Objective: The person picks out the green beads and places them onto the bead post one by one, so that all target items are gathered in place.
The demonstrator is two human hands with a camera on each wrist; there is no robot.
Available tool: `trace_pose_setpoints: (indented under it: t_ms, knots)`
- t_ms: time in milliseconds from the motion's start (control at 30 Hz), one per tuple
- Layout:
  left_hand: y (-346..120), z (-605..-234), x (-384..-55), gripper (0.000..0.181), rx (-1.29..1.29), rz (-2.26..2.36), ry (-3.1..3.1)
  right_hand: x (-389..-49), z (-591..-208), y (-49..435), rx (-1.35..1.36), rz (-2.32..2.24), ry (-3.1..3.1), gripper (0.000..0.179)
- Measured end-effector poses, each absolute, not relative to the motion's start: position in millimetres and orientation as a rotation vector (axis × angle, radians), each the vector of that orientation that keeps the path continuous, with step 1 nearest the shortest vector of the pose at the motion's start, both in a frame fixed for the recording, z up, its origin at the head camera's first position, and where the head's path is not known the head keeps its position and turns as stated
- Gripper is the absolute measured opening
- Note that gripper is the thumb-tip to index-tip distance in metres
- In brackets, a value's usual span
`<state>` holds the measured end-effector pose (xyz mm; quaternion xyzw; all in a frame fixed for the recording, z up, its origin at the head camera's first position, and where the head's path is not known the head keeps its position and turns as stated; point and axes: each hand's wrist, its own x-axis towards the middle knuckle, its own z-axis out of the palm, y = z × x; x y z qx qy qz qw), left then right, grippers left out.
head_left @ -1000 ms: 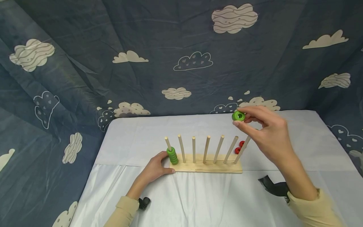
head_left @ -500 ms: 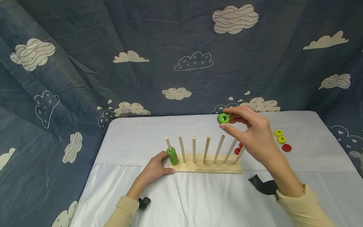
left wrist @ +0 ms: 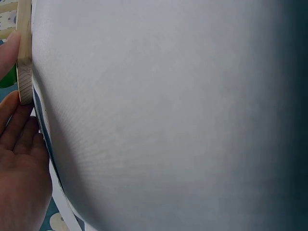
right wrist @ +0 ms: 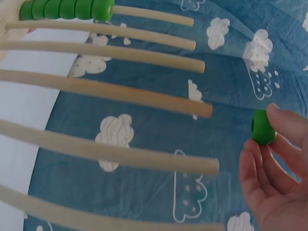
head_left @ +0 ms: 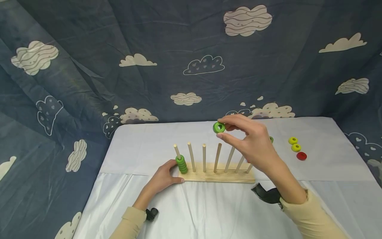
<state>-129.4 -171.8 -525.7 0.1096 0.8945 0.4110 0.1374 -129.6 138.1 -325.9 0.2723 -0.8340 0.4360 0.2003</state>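
Note:
In the head view a wooden peg board (head_left: 226, 178) with several upright dowels lies on the white cloth. Green beads (head_left: 181, 164) are stacked on its leftmost peg. My left hand (head_left: 162, 177) holds that end of the board, thumb at the front corner and fingers around the end. Its thumb (left wrist: 8, 53) lies against the wood in the left wrist view. Above the middle pegs my right hand (head_left: 253, 139) pinches a green bead (head_left: 219, 127) between thumb and fingertips, the hole facing me. The right wrist view has this held bead (right wrist: 263, 127) beyond the peg tips, apart from them.
Two yellow beads (head_left: 294, 144) and a red bead (head_left: 301, 156) lie on the cloth at the right. Another green bead (head_left: 271, 139) peeks out behind the right hand. A dark curtain (head_left: 191, 39) with clouds hangs behind the table.
My right hand has moved left with the green bead, from beyond the rightmost peg to above the middle pegs, uncovering yellow and red beads. My left hand has stayed at the board's end.

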Motion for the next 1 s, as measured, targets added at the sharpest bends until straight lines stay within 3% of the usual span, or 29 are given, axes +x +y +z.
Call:
trace_pose_setpoints:
  t_ms: [1000]
  knots:
    - [-171.7, -525.3, -129.5, 0.068, 0.341, 1.216, 2.580, -134.6, -323.0, 82.4, 1.074, 1.363, -2.379, 0.037]
